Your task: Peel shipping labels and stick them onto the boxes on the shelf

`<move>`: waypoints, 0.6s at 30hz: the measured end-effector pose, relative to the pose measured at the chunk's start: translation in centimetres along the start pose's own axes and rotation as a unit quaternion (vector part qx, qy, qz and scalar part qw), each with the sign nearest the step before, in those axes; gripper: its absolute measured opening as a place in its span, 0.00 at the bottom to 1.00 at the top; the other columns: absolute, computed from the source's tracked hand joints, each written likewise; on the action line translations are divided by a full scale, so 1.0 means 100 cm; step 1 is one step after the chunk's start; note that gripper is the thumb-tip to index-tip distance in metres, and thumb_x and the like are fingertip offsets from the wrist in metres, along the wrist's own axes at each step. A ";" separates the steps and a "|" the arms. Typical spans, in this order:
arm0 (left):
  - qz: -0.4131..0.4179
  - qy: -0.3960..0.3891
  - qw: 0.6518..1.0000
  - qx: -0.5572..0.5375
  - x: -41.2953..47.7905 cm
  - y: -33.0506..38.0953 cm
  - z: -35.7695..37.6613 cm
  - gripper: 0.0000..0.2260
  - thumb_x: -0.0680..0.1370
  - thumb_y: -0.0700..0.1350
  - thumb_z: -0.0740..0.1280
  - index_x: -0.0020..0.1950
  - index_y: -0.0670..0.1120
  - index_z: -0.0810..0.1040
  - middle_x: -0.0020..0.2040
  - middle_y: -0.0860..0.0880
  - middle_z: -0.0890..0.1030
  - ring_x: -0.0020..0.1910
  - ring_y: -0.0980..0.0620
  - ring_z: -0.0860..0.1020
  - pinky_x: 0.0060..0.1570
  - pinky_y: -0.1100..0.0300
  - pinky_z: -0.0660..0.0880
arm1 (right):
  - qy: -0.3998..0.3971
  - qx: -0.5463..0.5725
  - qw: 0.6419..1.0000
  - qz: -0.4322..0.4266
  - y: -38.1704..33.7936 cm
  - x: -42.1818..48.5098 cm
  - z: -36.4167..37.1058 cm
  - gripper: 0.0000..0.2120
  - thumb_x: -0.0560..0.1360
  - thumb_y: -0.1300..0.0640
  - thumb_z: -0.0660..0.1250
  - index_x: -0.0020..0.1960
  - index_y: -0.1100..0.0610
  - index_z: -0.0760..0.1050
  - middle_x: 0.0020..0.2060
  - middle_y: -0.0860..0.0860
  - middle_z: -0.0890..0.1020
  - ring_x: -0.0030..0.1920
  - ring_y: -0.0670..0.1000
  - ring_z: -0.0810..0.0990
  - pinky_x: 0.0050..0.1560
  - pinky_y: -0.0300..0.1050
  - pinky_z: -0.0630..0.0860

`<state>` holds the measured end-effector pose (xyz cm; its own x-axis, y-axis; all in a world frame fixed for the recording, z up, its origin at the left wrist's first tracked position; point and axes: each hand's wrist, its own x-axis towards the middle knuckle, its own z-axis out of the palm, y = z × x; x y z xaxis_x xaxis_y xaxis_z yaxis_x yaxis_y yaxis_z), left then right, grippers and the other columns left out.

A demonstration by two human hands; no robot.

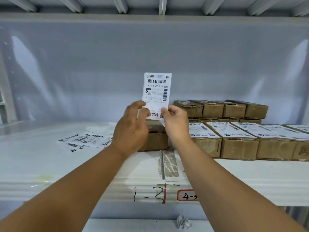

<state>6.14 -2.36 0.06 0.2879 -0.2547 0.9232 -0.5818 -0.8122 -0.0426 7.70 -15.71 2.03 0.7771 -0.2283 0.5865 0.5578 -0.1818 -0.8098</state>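
Loose labels (83,139) lie on the shelf (33,158) at left. The left grip (132,129), blurred, is at the lower edge of the upright label (156,91); whether it holds is unclear. The right grip (176,124) pinches its lower right corner, above the boxes (239,146).

shipping label (157,91): "050-050 V05-220" is read under the top barcode, finer print is not made out | shelf (100,190) front edge: "1-2" is handwritten in black | red-framed tag (188,195): "4-" is read, the rest is covered | box labels (214,129): print is too small to be read
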 end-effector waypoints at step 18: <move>-0.444 -0.099 0.778 -0.433 0.011 -0.023 -0.022 0.06 0.79 0.39 0.63 0.46 0.45 0.78 0.36 0.52 0.84 0.31 0.54 0.68 0.32 0.63 0.65 | -0.019 -0.018 0.999 0.019 -0.004 -0.005 0.002 0.06 0.80 0.56 0.60 0.49 0.53 0.76 0.44 0.47 0.82 0.43 0.46 0.80 0.40 0.38 0.73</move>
<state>6.11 0.33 1.99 0.9303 0.0604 0.3618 -0.3570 -0.0780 0.9308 7.15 -15.38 2.01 0.8081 -0.1986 0.5545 0.5183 -0.2075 -0.8296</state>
